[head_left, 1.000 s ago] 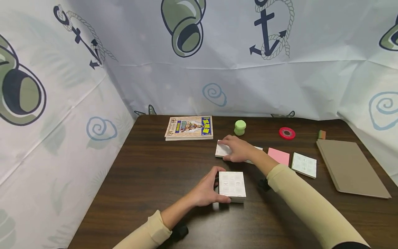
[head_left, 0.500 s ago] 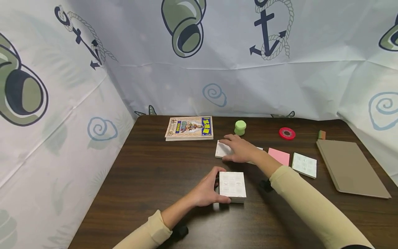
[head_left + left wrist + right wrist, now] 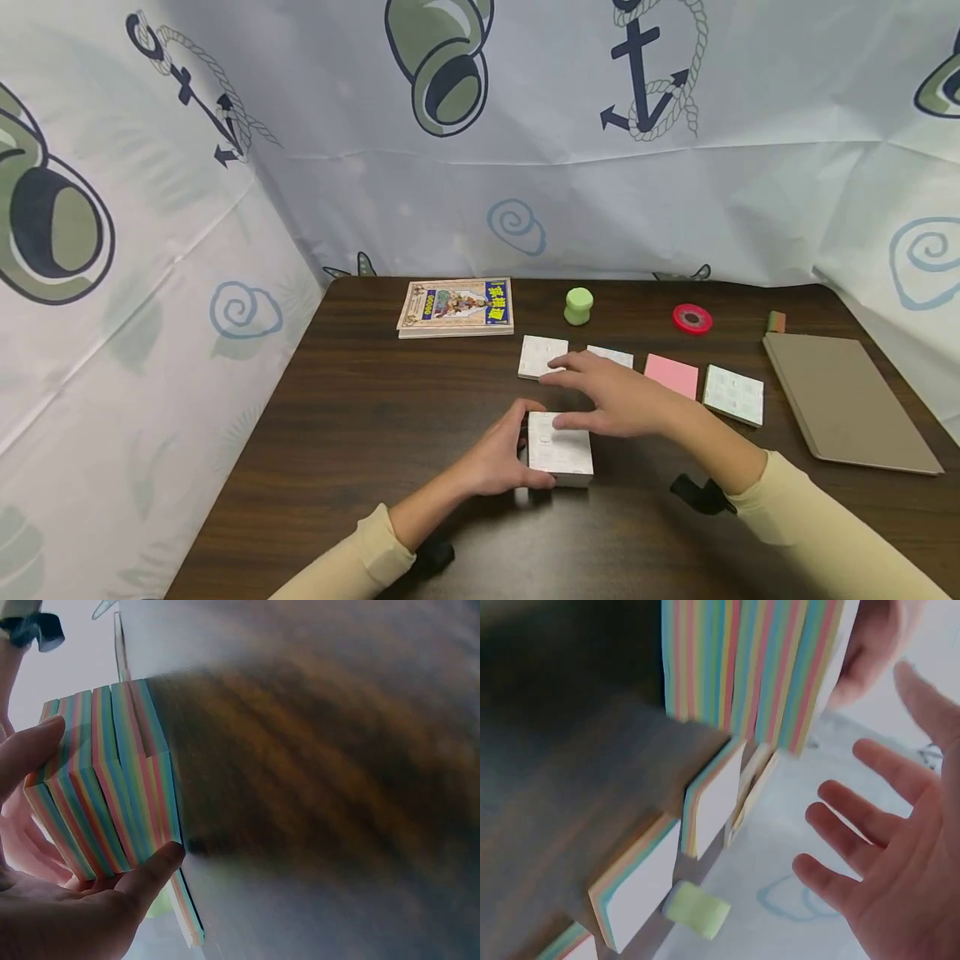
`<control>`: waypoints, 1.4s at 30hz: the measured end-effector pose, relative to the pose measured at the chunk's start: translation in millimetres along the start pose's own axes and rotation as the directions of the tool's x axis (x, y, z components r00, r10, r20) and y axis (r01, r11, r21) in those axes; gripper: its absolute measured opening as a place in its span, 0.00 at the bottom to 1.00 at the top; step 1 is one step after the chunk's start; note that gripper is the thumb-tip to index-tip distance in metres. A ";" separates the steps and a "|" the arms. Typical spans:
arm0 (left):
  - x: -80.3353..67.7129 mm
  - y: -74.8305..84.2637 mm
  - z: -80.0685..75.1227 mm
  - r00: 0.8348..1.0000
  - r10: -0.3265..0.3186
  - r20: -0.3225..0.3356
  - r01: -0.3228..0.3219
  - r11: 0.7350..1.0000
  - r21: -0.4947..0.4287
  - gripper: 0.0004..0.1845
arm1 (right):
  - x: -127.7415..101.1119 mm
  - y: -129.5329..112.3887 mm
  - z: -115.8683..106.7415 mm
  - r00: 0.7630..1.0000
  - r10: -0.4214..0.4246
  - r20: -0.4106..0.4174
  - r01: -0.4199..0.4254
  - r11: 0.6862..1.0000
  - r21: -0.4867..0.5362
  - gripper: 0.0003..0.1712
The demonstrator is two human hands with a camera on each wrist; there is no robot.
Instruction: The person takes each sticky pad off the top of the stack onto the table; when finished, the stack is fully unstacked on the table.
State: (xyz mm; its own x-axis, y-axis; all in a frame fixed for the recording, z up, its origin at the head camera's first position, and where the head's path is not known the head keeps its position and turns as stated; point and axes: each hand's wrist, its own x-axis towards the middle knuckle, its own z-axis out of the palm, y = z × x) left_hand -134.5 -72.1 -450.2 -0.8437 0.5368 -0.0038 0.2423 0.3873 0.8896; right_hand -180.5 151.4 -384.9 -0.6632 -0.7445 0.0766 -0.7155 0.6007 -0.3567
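Rainbow-edged paper makes up the thick sticky-note block [image 3: 561, 450] near the front middle of the dark wood counter [image 3: 360, 417]; its white top sheet carries faint printed boxes, too small to read. The left hand [image 3: 498, 460] grips the block's left side, thumb on the far edge and fingers curled at the near edge. The right hand [image 3: 611, 400] hovers over the block's far right corner, fingers spread and relaxed, holding nothing. Just behind lie two white note pads [image 3: 542, 357], then a pink pad [image 3: 672, 376] and another white pad [image 3: 733, 396]. A comic book [image 3: 457, 307] with an illegible yellow-on-blue title lies at the back.
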 end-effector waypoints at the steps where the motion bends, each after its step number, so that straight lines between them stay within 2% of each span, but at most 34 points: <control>1: -0.2 -0.3 -0.3 1.000 0.002 0.000 -0.002 1.000 0.012 0.45 | -4.8 -4.4 1.7 1.000 -0.014 0.003 0.014 1.000 -0.001 0.36; 5: -1.6 -1.3 -1.1 1.000 0.006 -0.002 -0.006 0.998 0.058 0.46 | -20.2 -17.4 13.1 0.999 -0.042 -0.005 0.042 0.999 -0.021 0.42; 11: -2.1 -2.2 -0.4 1.000 0.003 -0.012 -0.002 0.999 0.052 0.46 | -32.4 -27.3 31.6 1.000 -0.023 -0.002 0.023 0.999 -0.040 0.50; 17: -1.7 -2.5 0.7 1.000 -0.020 -0.014 0.021 0.999 0.046 0.47 | -34.1 -29.6 41.1 0.999 -0.020 -0.034 0.019 0.999 -0.041 0.47; 24: -1.4 -3.3 -0.4 1.000 -0.016 -0.020 0.017 0.997 0.071 0.46 | -31.8 -29.5 42.5 0.998 -0.017 -0.068 0.013 0.999 -0.050 0.42; 29: -1.0 -3.6 -0.8 1.000 -0.014 -0.005 0.014 0.999 0.042 0.45 | -34.5 -30.6 40.8 0.994 0.026 -0.110 -0.031 0.999 -0.041 0.40; 33: -0.5 -3.8 0.1 1.000 -0.020 -0.004 0.021 0.998 0.055 0.45 | -44.5 -29.4 34.2 0.987 0.066 -0.147 -0.073 0.996 -0.042 0.39; 37: -0.1 -3.2 1.3 0.999 -0.031 -0.012 0.032 0.997 0.073 0.45 | -64.3 -19.1 23.0 0.975 0.132 -0.180 -0.141 0.989 -0.042 0.41; 42: -0.2 -2.4 1.7 0.999 -0.031 -0.005 0.032 0.998 0.047 0.45 | -102.5 8.2 14.9 0.945 0.249 -0.211 -0.260 0.965 -0.027 0.42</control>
State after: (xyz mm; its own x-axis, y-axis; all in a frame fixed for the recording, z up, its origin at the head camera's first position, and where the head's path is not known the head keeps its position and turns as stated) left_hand -134.1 -71.8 -453.1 -0.8535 0.5202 -0.0294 0.2376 0.4387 0.8667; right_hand -115.2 228.2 -409.5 -0.8513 -0.4928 0.1798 -0.5239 0.7812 -0.3394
